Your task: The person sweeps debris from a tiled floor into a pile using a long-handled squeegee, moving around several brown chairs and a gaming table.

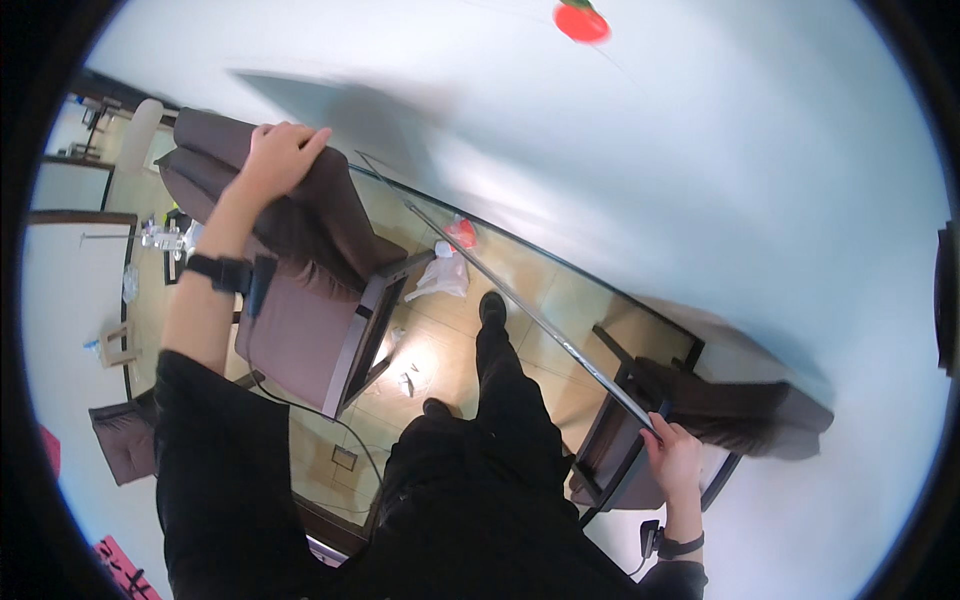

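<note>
My left hand (287, 156) lies over the top corner of the backrest of a brown padded chair (300, 202), its fingers bent over the edge. In my right hand (673, 454) is the lower end of a long silver metal pole (525, 307). The pole slants up and left across the view, over the floor, and narrows to a thin, bent-looking tip near the wall's foot, right of the chair back. Each wrist wears a black strap with a small device; a cable runs from the left one.
A second brown chair (735, 405) stands against the white wall (712, 187) beside my right hand. Plastic bags (444, 276) and small litter (406, 382) lie on the tiled floor. Another brown chair (124, 442) is at far left. A cable hangs near my legs.
</note>
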`<action>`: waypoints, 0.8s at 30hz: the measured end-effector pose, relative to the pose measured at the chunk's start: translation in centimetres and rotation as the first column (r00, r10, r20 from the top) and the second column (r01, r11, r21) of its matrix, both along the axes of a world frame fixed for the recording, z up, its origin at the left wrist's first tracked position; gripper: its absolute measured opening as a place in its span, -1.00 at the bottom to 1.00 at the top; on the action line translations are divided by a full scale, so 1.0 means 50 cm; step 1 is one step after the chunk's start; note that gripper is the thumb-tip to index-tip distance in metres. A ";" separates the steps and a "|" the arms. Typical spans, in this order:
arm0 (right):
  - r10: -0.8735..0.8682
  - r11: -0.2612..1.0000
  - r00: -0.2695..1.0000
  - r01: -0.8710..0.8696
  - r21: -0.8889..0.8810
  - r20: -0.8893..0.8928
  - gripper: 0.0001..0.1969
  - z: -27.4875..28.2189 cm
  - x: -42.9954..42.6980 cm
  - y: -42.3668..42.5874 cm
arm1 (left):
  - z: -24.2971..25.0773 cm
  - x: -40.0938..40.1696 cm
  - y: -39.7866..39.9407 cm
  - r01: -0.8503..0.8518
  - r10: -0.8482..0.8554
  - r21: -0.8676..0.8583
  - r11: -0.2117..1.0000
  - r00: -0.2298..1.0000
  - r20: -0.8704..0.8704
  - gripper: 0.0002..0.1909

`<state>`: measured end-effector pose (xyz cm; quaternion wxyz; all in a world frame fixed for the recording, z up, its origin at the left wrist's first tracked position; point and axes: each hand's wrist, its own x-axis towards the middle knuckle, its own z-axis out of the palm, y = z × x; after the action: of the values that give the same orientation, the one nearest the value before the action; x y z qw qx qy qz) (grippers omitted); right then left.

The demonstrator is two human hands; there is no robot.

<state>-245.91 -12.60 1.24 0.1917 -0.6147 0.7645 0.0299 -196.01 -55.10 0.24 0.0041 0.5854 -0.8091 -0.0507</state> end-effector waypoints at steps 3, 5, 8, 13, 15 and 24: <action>0.091 0.994 0.994 -0.094 0.054 0.063 -0.74 -0.035 -0.008 -0.116 | -0.015 0.006 0.037 0.090 -0.112 -0.165 0.982 0.985 -0.130 -0.70; 0.118 0.989 0.987 -0.126 0.074 0.107 -0.74 -0.083 -0.003 -0.175 | -0.009 -0.011 0.075 0.111 -0.125 -0.102 0.989 0.981 -0.147 -0.78; 0.158 0.970 0.970 -0.188 0.155 0.188 -0.70 -0.191 0.026 -0.256 | 0.000 -0.031 0.132 0.115 -0.140 -0.119 0.986 0.965 -0.222 -0.82; 0.234 0.923 0.822 -0.355 0.146 0.519 -0.62 -0.434 0.171 -0.439 | -0.009 -0.013 0.184 0.059 -0.082 -0.092 0.994 0.962 -0.260 -0.85; 0.254 0.911 0.769 -0.394 0.122 0.587 -0.61 -0.497 0.251 -0.515 | -0.022 -0.010 0.203 0.020 -0.033 -0.056 0.998 0.966 -0.255 -0.86; 0.187 0.905 0.812 -0.361 0.224 0.553 -0.63 -0.697 0.370 -0.534 | -0.010 -0.016 0.266 -0.077 0.087 0.054 0.996 0.974 -0.211 -0.73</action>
<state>-227.39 -39.29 -33.61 0.4807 -0.6653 0.5710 0.0135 -196.83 -41.78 -0.26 0.0794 0.6094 -0.7779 -0.1313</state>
